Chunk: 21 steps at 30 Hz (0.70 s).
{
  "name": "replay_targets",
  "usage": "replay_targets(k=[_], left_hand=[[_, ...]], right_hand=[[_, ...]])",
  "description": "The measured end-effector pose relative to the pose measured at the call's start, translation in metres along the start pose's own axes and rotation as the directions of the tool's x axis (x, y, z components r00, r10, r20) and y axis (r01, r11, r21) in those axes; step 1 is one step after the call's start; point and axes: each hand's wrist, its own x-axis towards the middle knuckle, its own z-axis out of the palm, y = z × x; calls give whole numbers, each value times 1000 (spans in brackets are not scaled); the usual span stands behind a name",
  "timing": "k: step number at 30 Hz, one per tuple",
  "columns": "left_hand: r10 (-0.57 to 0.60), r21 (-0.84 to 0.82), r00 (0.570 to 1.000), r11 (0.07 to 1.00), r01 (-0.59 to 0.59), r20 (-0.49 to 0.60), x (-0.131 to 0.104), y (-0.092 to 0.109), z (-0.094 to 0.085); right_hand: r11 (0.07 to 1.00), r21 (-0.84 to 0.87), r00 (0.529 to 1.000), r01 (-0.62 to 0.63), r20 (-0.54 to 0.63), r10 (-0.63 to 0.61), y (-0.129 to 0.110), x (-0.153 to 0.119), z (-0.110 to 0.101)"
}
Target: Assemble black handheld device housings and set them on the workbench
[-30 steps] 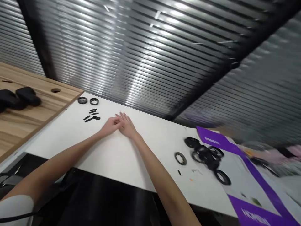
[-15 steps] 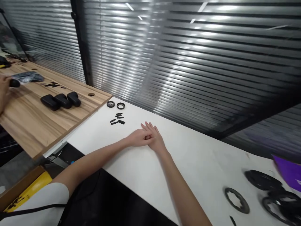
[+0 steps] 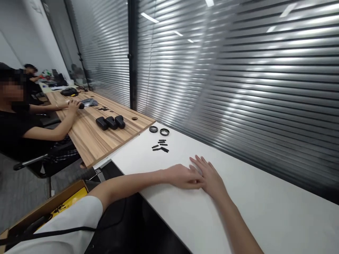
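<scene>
My left hand (image 3: 181, 176) has its fingers curled in against my right hand, touching it near the thumb. What those fingers hold, if anything, is hidden. My right hand (image 3: 214, 179) lies over the white table (image 3: 180, 211) with its fingers stretched out. No object shows in it. Beyond my hands on the table are several thin black strips (image 3: 160, 145). Farther back sit two black rings, one flatter ring (image 3: 150, 129) and one with a taller rim (image 3: 160, 132).
A wooden table (image 3: 90, 141) adjoins on the left, bearing three black rounded housings (image 3: 111, 123) and small black pieces (image 3: 103, 108). A person (image 3: 62, 125) sits there holding a black object. Below left stands a cardboard box (image 3: 18, 220) with yellow material. Blinds (image 3: 251, 106) line the back.
The view has swung left, showing more of the co-worker and losing the black parts at the right. My hands remain together.
</scene>
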Motion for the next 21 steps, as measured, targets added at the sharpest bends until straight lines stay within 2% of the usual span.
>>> replay_targets(k=[2,4,5,7,9,10,12,13,15,18,21], left_hand=[[121,64,993,991,-122,17,-18,-20,-1],[141,103,990,984,-143,24,-42,-42,-20],[94,118,995,988,-96,14,-55,-54,-38],[-52,156,998,986,55,-25,-82,-77,-88],[-249,203,963,943,265,-102,-107,-98,-147],[-363,226,918,892,392,-159,-119,-107,-177],[-573,245,764,728,640,-295,-142,-121,-231],[-609,246,717,678,693,-339,-153,-126,-254],[-648,242,647,607,757,-402,-175,-130,-290],[-697,204,525,494,845,-488,-204,-130,-320],[-741,138,413,405,904,-530,-224,-130,-327]], right_hand=[[999,22,999,-35,-8,35,1,1,3],[997,33,998,-66,-15,67,2,2,6],[996,35,997,-80,-20,80,1,2,8],[995,40,995,-97,-27,98,0,1,10],[993,48,994,-106,-28,107,-2,1,11],[993,54,994,-108,-27,110,-2,1,11],[992,63,994,-108,-27,110,-3,2,12],[992,66,994,-105,-30,107,-2,3,13],[993,65,994,-97,-39,99,-1,4,14],[995,50,995,-82,-52,85,2,5,16],[997,27,995,-71,-61,73,5,5,17]])
